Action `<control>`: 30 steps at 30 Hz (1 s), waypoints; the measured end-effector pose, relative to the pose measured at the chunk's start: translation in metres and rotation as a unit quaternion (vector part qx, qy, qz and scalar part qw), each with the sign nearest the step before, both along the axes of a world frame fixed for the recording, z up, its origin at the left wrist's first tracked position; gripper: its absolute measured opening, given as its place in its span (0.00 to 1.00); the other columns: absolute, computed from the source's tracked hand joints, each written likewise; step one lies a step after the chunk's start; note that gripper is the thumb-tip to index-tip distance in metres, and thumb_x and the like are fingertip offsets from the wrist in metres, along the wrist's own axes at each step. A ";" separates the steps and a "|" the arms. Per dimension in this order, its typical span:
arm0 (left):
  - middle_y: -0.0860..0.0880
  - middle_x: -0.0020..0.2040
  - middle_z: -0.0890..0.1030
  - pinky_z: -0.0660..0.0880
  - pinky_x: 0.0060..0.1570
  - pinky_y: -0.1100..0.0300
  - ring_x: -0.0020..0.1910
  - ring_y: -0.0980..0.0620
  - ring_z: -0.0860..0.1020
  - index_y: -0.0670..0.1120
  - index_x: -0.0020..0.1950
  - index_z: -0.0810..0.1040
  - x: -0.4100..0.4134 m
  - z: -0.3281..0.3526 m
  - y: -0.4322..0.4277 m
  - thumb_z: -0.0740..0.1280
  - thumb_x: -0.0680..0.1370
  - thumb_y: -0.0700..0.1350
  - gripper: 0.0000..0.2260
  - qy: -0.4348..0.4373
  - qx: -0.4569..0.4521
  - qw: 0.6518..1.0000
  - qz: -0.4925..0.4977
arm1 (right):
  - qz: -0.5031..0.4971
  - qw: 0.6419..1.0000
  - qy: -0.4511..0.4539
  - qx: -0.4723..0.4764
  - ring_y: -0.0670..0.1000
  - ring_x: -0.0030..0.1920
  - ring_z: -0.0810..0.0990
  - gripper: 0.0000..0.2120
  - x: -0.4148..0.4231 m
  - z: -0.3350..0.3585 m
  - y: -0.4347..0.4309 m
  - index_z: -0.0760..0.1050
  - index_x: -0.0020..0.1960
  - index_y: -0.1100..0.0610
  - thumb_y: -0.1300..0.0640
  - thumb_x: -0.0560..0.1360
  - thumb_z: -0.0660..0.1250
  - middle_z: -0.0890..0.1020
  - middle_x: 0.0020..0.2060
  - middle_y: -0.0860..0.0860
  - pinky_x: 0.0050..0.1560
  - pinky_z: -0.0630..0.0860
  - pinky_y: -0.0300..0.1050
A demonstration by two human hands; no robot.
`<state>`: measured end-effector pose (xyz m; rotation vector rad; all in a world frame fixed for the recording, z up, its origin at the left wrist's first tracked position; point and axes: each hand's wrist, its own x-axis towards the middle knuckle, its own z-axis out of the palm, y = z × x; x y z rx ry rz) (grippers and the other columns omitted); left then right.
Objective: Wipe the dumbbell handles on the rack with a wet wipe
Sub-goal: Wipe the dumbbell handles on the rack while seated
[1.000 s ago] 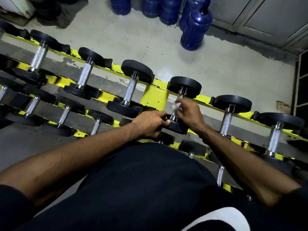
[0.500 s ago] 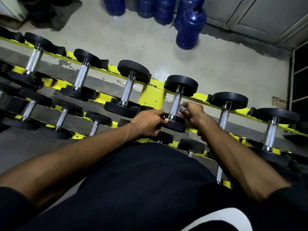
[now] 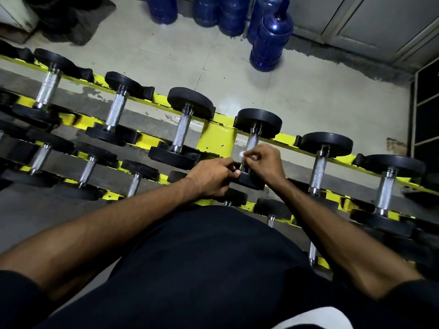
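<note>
Black dumbbells with knurled steel handles lie in rows on a yellow rack (image 3: 217, 136). One dumbbell (image 3: 259, 122) sits at the centre of the top row. My right hand (image 3: 266, 162) is closed around the lower part of its handle (image 3: 251, 141), pressing a small white wet wipe (image 3: 242, 154) against the steel. My left hand (image 3: 211, 176) grips the near black head of that same dumbbell, mostly hiding it. Neighbouring dumbbells lie to the left (image 3: 183, 129) and to the right (image 3: 320, 160).
Several blue water jugs (image 3: 269, 41) stand on the tiled floor beyond the rack. Grey cabinet doors (image 3: 380, 22) line the far wall and a dark shelf unit (image 3: 427, 110) stands at right. Lower rack rows hold smaller dumbbells (image 3: 88, 169) close to my body.
My right hand came off the handle to its right side half a second ago and has now returned onto it with the wipe. My left hand stayed on the near head.
</note>
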<state>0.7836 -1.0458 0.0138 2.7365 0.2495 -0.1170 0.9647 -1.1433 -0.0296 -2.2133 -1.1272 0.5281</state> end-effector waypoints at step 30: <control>0.50 0.63 0.74 0.80 0.50 0.54 0.60 0.50 0.76 0.53 0.72 0.74 -0.007 -0.016 -0.001 0.67 0.78 0.48 0.21 -0.016 -0.018 1.000 0.020 | -0.401 0.845 0.353 0.033 0.56 0.40 0.83 0.14 0.011 -0.012 0.023 0.83 0.39 0.56 0.74 0.67 0.67 0.85 0.39 0.54 0.43 0.83 0.48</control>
